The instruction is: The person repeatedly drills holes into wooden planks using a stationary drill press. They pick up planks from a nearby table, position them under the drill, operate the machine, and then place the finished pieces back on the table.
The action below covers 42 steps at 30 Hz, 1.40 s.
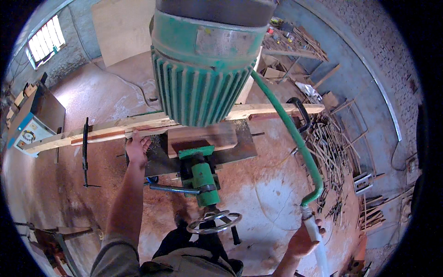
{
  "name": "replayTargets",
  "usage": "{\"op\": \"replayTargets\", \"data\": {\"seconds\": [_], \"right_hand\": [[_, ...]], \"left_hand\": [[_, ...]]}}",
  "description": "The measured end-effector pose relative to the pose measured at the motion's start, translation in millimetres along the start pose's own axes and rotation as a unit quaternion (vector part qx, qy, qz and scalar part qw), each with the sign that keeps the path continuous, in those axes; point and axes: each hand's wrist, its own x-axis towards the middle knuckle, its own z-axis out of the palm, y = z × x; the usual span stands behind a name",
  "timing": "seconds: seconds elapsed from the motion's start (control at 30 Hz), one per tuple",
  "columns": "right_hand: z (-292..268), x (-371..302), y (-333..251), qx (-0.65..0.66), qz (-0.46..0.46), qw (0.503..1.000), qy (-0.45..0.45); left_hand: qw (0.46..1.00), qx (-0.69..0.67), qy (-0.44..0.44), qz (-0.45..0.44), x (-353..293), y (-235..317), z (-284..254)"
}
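Workshop floor [235, 184] is dusted reddish-brown, with a heap of offcuts [330, 159] at right. A reddish wooden block [203, 140] sits on a dark plate [244, 151] below a green motor [198, 87], between the long beam [267, 110] and the pad of a green screw clamp [203, 171]. Right hand [303, 239]: grip closed around the white sleeve [317, 251] of the green lever [295, 136]. Left hand [137, 148]: grip loose, fingers apart, at the beam. Positioning is judged complete; the block's removal remains outstanding. Cutting progress cannot be confirmed, since the motor hides any tool.
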Motion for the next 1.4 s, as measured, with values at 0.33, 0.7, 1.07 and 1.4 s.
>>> {"op": "replayTargets", "data": {"seconds": [0.33, 0.7, 1.07, 1.4], "right_hand": [[81, 165, -88, 0.105, -0.066, 0.978, -0.169], [245, 235, 45, -0.358, -0.013, 0.905, -0.227], [303, 28, 167, -0.147, 0.360, 0.824, -0.413], [49, 94, 220, -0.309, 0.409, 0.855, -0.076]], "left_hand": [[0.993, -0.099, 0.042, 0.046, 2, 9, -4], [0.979, 0.029, 0.128, 0.153, -5, 12, -14], [0.968, 0.075, 0.152, 0.184, 0, 11, -10], [0.963, 0.219, 0.013, 0.159, -14, -8, 37]]}}
